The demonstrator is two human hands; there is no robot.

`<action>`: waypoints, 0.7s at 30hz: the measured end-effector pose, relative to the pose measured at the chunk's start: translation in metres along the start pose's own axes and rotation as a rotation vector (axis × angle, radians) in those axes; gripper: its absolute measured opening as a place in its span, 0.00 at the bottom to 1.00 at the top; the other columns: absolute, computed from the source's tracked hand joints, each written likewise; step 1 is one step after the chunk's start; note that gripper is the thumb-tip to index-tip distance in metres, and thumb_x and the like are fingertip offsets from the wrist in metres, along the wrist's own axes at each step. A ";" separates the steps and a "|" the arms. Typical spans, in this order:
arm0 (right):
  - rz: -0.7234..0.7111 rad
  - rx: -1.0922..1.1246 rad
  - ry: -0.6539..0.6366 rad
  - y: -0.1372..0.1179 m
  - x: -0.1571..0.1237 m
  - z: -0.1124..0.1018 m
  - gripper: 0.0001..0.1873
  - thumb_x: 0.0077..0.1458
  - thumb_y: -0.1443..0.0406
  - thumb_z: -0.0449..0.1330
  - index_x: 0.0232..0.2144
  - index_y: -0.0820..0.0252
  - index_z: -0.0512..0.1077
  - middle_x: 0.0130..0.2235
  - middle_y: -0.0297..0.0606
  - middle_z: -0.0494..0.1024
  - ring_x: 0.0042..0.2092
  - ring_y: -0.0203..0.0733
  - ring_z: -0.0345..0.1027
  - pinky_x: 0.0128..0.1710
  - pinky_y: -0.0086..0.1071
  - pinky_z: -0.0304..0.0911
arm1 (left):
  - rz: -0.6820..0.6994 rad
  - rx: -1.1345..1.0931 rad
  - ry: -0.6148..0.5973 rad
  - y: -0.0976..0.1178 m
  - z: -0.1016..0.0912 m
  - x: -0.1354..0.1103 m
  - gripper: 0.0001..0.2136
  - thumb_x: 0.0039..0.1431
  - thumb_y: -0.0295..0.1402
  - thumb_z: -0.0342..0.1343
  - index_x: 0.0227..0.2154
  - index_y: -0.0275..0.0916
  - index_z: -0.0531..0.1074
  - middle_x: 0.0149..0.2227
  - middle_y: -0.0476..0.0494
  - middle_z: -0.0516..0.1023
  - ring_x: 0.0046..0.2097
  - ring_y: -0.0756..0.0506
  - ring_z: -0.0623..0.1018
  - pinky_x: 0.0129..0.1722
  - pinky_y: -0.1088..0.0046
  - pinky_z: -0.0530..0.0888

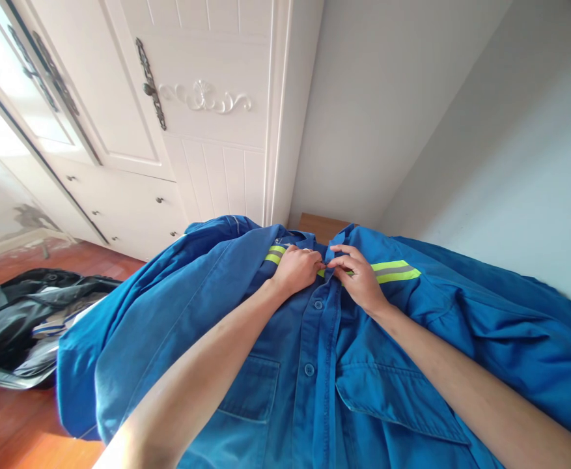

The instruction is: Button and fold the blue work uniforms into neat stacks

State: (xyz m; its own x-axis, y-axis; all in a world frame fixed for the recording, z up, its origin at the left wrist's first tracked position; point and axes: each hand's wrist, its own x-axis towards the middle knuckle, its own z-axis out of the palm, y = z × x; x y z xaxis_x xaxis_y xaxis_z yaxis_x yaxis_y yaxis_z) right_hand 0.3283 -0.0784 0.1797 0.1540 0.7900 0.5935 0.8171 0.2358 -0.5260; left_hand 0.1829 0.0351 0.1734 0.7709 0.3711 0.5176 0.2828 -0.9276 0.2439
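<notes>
1. Left hand (297,267) is curled tight at the top of the blue work jacket (207,306), knuckles up, fingertips pinching the front edge just below the collar.
2. Right hand (361,277) meets it from the other side, fingers bent and nipping the opposite edge, so the two hands touch at the fingertips.
3. What sits between those fingertips I cannot make out. My own fingers cover it, button or buttonhole.
4. Further down the front, two buttons show clearly: the upper button (318,304) and the lower button (308,369).
5. Reflective stripe (395,270) runs out from behind my right hand. Its twin on the left is mostly hidden by my left hand.
6. Jacket lies flat, front up, spread right in front of me, with a chest pocket (250,385) under my left forearm.
7. Whatever it lies on is fully covered, and I can't tell what that surface is.
8. Jacket's right side runs off the picture's edge, and its hem is cut off at the bottom.
9. Black bag (26,312) slumps on the wooden floor (6,423) to the left, its contents a jumble I cannot read.
10. White wardrobe (207,98) stands beyond, its top cut off.
</notes>
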 end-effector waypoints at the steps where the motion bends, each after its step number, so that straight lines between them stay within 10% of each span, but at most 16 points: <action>1: 0.001 0.000 -0.010 0.000 0.000 0.000 0.07 0.58 0.63 0.55 0.31 0.55 0.73 0.53 0.43 0.71 0.45 0.45 0.71 0.42 0.39 0.68 | -0.006 0.001 -0.001 0.001 -0.001 0.000 0.11 0.65 0.33 0.49 0.34 0.37 0.76 0.37 0.40 0.81 0.40 0.41 0.79 0.44 0.63 0.67; 7: 0.144 0.052 0.002 0.005 -0.001 0.004 0.15 0.53 0.61 0.60 0.44 0.56 0.67 0.47 0.42 0.74 0.28 0.36 0.63 0.36 0.37 0.68 | -0.021 0.009 -0.024 0.002 -0.001 0.001 0.11 0.64 0.34 0.51 0.34 0.37 0.77 0.36 0.39 0.82 0.39 0.40 0.79 0.45 0.62 0.68; 11: 0.166 0.007 -0.048 0.008 -0.002 0.005 0.21 0.52 0.63 0.61 0.49 0.56 0.66 0.37 0.37 0.74 0.32 0.41 0.67 0.40 0.39 0.68 | -0.061 -0.024 -0.049 0.003 0.000 0.000 0.10 0.62 0.34 0.53 0.36 0.38 0.78 0.37 0.39 0.82 0.41 0.39 0.80 0.46 0.61 0.69; 21: 0.022 -0.048 -0.032 0.008 -0.002 0.007 0.16 0.54 0.64 0.61 0.47 0.53 0.68 0.47 0.41 0.73 0.38 0.43 0.70 0.45 0.43 0.69 | -0.076 -0.165 -0.112 -0.003 -0.004 -0.002 0.13 0.61 0.31 0.49 0.40 0.41 0.79 0.40 0.43 0.83 0.44 0.41 0.80 0.47 0.66 0.72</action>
State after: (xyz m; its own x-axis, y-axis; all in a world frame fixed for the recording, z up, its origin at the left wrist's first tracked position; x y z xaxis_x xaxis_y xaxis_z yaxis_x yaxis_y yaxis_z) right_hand 0.3302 -0.0744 0.1697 0.1548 0.8126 0.5620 0.8398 0.1913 -0.5080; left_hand 0.1779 0.0373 0.1751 0.8121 0.4241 0.4008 0.2520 -0.8744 0.4145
